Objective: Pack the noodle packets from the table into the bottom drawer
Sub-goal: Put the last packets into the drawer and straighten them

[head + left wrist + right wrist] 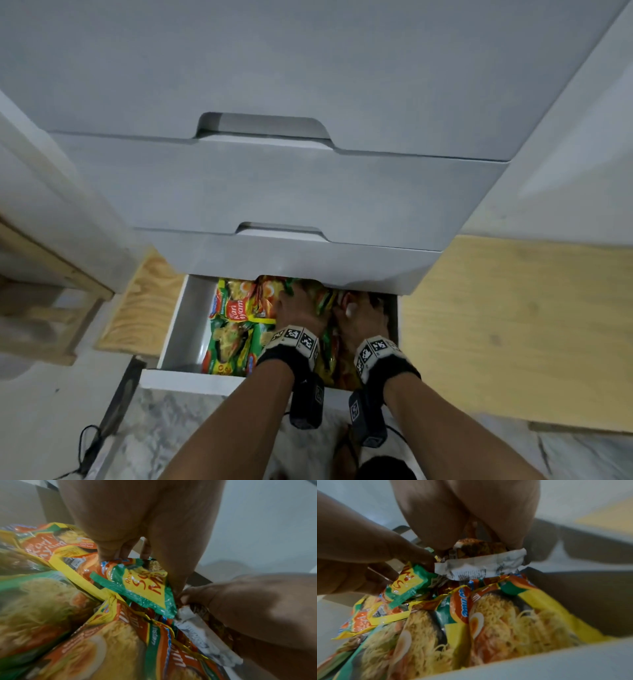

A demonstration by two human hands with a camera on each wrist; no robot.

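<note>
The noodle packets [236,329] in the white bottom drawer [181,329] are printed in green, yellow and orange-red, one at ten o'clock lettered "Kari Ayam" [46,545] in white on orange, another with a green border round a yellow panel with red script [142,586], and one showing a white seam with a black barcode [479,566]. The drawer fronts above [274,192] are plain pale grey. At the wrists sit black bands [277,356] with black-and-white square-patterned tags [373,349]; the floor [171,421] is grey-veined marble, the panel at three o'clock [513,325] pale yellow wood.

The right hand [471,515] grips a white-edged packet [481,565] above noodle packets [505,622] crowding the drawer [539,662].
</note>
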